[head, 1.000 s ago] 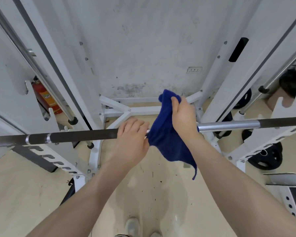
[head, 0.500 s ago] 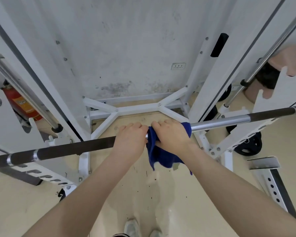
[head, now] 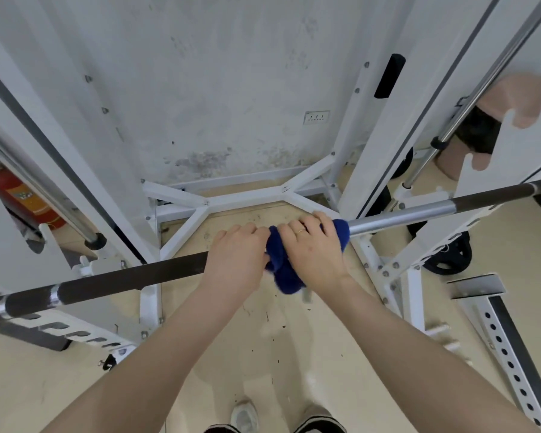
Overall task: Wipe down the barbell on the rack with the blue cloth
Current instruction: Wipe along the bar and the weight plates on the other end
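Note:
The barbell (head: 122, 275) runs across the view on the white rack (head: 384, 126), dark and knurled at the left, bright steel just right of my hands. My left hand (head: 236, 260) grips the bare bar near its middle. Right beside it, my right hand (head: 314, 250) is closed over the blue cloth (head: 286, 275), which is wrapped around the bar. A bunched part of the cloth hangs just below the bar, between my two hands. The section of bar under the cloth is hidden.
White rack uprights rise on both sides, with steel guide rods (head: 481, 89). A red fire extinguisher (head: 19, 198) stands at the far left, and black weight plates (head: 450, 254) lie at the right. A perforated white beam (head: 506, 348) lies on the beige floor. My shoes (head: 244, 417) show at the bottom.
My right hand has brought the raised cloth down and closed it around the bar beside my left hand. The hanging part of the cloth is now bunched up shorter. The view has tilted.

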